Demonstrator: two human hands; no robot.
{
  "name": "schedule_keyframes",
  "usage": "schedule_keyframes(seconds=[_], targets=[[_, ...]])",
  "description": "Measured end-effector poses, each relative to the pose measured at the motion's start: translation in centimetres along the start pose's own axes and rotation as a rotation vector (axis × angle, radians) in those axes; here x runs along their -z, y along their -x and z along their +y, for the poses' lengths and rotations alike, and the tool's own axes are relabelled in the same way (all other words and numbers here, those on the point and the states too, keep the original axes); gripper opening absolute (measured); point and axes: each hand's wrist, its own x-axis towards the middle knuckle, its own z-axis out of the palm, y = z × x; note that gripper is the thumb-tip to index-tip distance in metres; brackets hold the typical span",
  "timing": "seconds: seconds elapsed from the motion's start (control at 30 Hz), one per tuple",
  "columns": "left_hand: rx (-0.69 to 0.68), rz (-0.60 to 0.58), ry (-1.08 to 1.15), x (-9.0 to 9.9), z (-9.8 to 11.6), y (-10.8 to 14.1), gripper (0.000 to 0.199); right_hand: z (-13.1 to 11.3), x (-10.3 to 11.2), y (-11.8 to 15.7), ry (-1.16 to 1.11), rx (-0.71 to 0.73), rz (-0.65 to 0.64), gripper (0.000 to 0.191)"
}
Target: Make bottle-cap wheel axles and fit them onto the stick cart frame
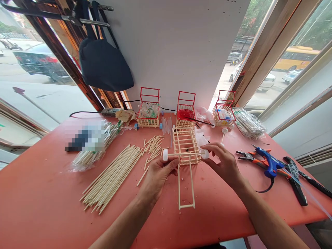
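Note:
A small cart built of thin wooden sticks (185, 140) lies on its side in front of me, its long stick handle (192, 186) pointing toward me. White bottle caps form wheels at the ends of its near axle, a left cap (165, 155) and a right cap (204, 154). My left hand (158, 174) pinches the cart's frame near the left end of the axle, thumb on top. The fingers of my right hand (225, 164) close around the right cap. Another axle piece with white caps (224, 132) sits beyond my right hand.
Three red-handled stick carts (148, 121) (184, 119) (223, 116) stand at the back. Long sticks (114, 176) and short pieces (154, 147) lie left. A blue glue gun (269, 164), pliers (245, 155) and cutters (295, 180) lie right on the red table (49, 193).

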Motion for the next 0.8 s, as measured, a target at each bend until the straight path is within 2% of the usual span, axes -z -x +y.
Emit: schedule_keyframes(seconds=[0.8], targets=[[0.014,0.017,-0.008,-0.05,0.01,0.08,0.039,-0.09,0.00,-0.06,-0.028,0.022,0.004,0.027]])
